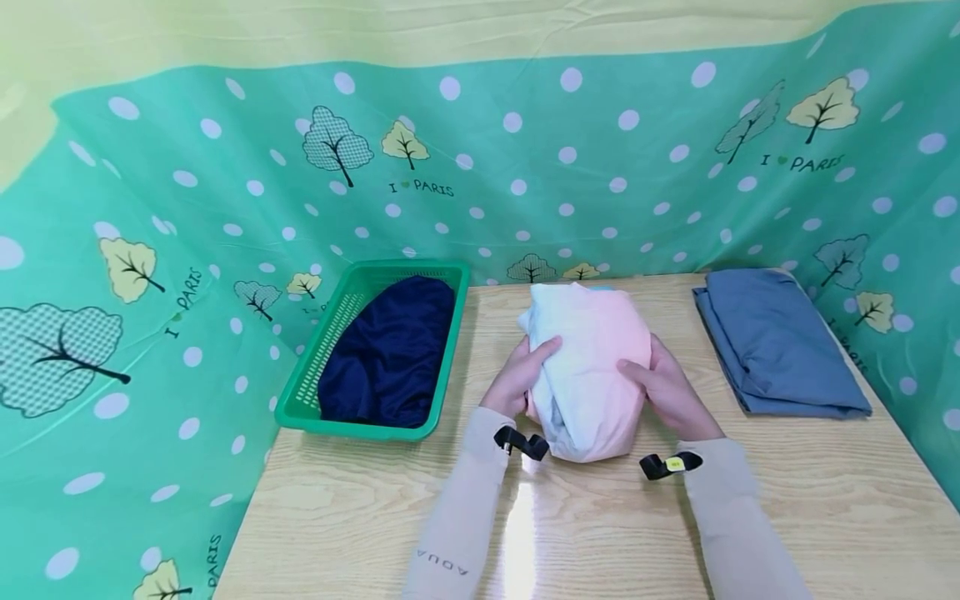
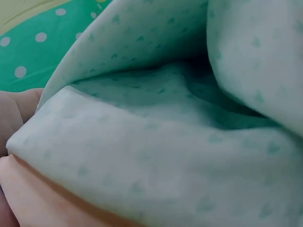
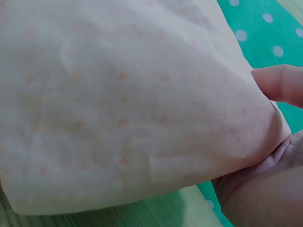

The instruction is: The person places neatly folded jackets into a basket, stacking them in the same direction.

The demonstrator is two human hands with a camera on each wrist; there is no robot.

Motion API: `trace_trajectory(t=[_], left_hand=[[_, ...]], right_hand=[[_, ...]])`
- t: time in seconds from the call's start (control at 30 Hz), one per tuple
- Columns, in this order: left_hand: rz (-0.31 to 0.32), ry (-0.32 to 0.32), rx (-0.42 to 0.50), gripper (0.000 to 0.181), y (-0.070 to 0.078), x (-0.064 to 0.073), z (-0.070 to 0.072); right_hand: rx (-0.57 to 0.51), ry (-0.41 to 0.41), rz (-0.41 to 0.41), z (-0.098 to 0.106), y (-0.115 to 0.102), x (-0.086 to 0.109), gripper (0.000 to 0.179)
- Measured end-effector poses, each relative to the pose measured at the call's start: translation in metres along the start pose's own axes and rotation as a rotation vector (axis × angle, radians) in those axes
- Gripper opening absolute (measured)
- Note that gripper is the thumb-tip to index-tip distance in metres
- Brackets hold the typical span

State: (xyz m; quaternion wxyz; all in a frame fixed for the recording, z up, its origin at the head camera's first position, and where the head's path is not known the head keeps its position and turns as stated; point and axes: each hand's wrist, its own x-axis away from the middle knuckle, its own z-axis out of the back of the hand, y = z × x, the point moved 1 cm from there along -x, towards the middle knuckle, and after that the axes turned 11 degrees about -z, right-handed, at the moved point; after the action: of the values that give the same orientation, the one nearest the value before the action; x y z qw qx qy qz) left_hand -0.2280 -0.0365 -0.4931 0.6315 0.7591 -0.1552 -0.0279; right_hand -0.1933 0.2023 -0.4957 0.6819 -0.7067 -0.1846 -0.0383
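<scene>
Left hand [image 1: 521, 375] and right hand [image 1: 667, 385], thumbs laid over the near face, grip opposite sides of a pale pink-and-mint, loosely folded fabric bundle [image 1: 588, 367] between them; even tension should keep its gaping layers together.

The bundled cloth [image 1: 588, 371] hides most fingers of both hands [image 1: 517, 377] [image 1: 670, 390].

Bright head view, white glare on tabletop [image 1: 519, 533], dimmer, softer wrist views, dark shadow inside cloth [image 2: 142, 151]
</scene>
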Motion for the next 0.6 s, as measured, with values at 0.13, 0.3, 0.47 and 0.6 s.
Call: trace_trajectory(t=[0.13, 0.3, 0.47, 0.6], left_hand=[[-0.001, 0.007, -0.025, 0.055, 0.002, 0.003, 0.007], [-0.007, 0.036, -0.054, 0.052, 0.005, 0.008, 0.015], [-0.037, 0.075, -0.104, 0.049, 0.01, 0.013, 0.021], [-0.083, 0.099, -0.166, 0.047, 0.019, 0.021, 0.022]], right_hand=[[0.011, -0.01, 0.013, -0.006, 0.0, -0.003, 0.073], [0.015, -0.038, 0.023, -0.014, -0.003, -0.007, 0.074], [0.04, -0.049, 0.016, -0.022, -0.007, -0.01, 0.071], [0.045, -0.061, 0.014, -0.029, -0.01, -0.012, 0.068]])
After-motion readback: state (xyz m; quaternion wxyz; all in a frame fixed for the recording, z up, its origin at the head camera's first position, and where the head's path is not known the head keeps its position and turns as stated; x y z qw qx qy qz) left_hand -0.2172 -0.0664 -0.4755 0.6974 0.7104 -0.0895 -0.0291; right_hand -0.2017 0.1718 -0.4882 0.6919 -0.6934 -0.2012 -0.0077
